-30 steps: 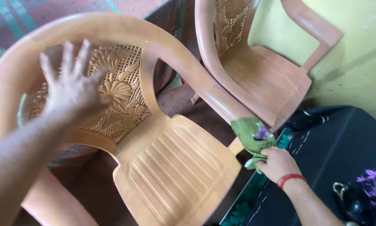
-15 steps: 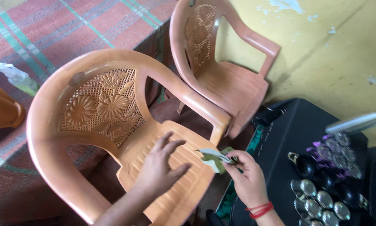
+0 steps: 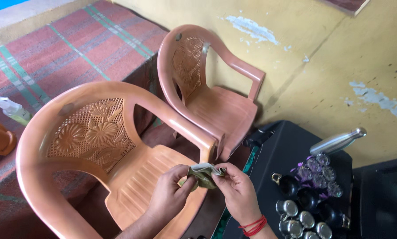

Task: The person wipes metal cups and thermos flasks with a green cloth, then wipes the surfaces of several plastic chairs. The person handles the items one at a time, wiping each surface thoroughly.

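Note:
A small olive-green cloth [image 3: 203, 173] is bunched between both my hands, just above the front edge of the near orange plastic chair [image 3: 97, 137]. My left hand [image 3: 169, 194] pinches its left end with thumb and fingers. My right hand [image 3: 236, 188], with a red thread band at the wrist, grips its right end. The cloth's folds hide whatever pattern it has.
A second orange chair [image 3: 207, 95] stands behind against the yellow wall. A black table [image 3: 291, 146] to the right carries several small metal cups [image 3: 302, 219], purple-topped cups and a steel bottle [image 3: 337, 140]. A spray bottle [image 3: 8, 108] lies on the striped rug at left.
My left hand lifted off the chair seat and joined the right on the cloth. The view has risen and tilted, showing more of the wall and table.

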